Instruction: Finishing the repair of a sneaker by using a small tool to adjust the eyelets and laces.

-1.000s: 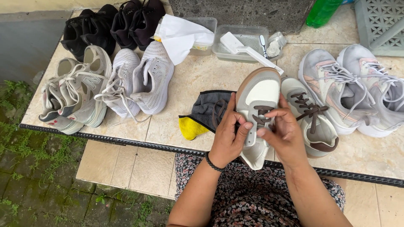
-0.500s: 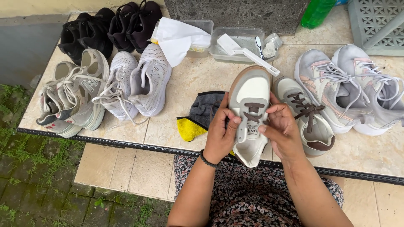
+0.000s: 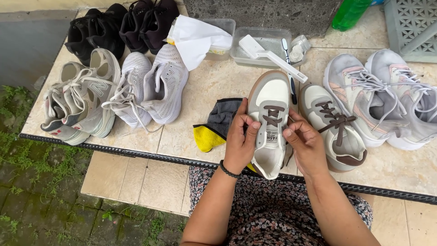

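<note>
Cream sneaker [image 3: 269, 132] with brown laces, left hand [image 3: 240, 139] fingers gripping its side, right hand [image 3: 306, 142] fingers pinching a lace

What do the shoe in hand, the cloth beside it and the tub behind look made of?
Shoe: smooth cream upper, probably synthetic leather, matte sheen; brown flat woven laces. Cloth: likely microfibre, soft fuzzy nap, grey over yellow. Tub: clear plastic, since the stone shows through its walls.
</note>
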